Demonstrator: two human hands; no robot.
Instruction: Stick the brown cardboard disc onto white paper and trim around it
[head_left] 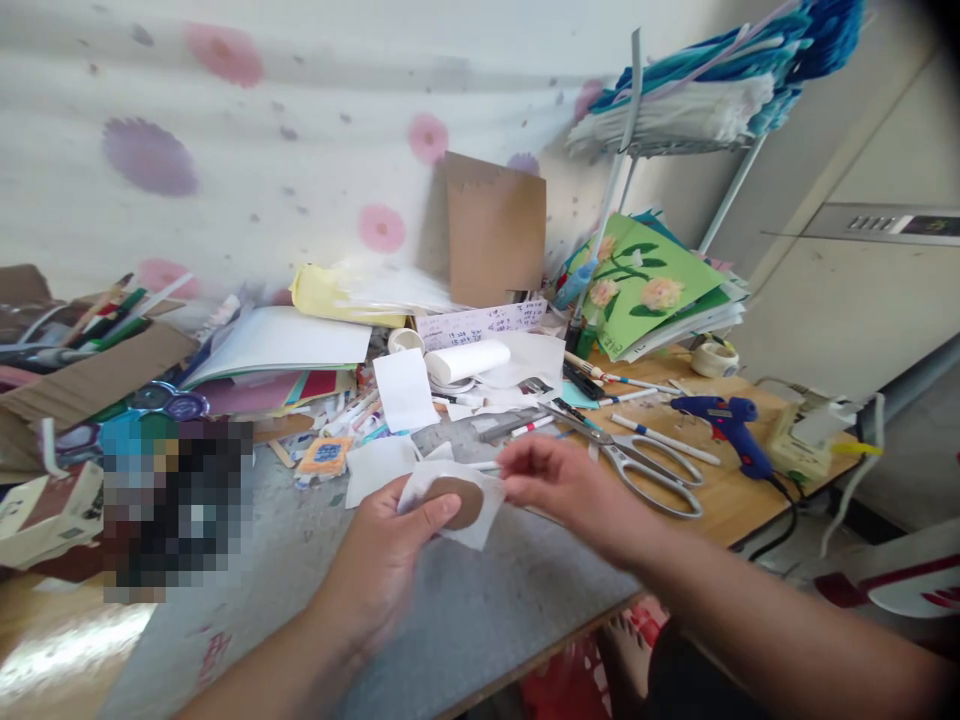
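I had the brown disc (459,500) on its white paper (480,525) pinched in my left hand (386,560), thumb across it, above the bench (480,610). My right hand (559,480) gripped the paper's far edge — the wrapping looked barely begun. Scissors (637,460) and the blue glue gun (731,425) lay unused nearby.

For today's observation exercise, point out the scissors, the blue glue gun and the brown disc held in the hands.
scissors (637,462): head view, on the handle loops.
blue glue gun (727,420): head view, on its body.
brown disc (466,500): head view, on its brown face.
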